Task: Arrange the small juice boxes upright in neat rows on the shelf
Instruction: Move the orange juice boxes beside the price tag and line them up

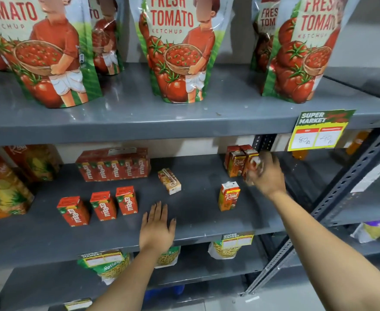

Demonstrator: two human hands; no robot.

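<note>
Three small red juice boxes (103, 208) stand upright in a row on the grey middle shelf (207, 230). Behind them lies a shrink-wrapped pack of the same red boxes (113, 164). One small orange box (169, 181) lies on its side mid-shelf, straw side up. Another orange box (228, 195) stands upright to its right. At the back right stands a cluster of orange boxes (237, 163). My right hand (266, 173), blurred by motion, grips a small orange box (252, 166) at that cluster. My left hand (157, 225) rests flat and open on the shelf's front.
Large juice cartons (5, 187) stand at the shelf's left end. Tomato ketchup pouches (175, 48) fill the shelf above, with a yellow price tag (319, 131) on its edge. Snack bags (108, 265) lie on the shelf below. A perforated metal upright (353, 176) runs along the right.
</note>
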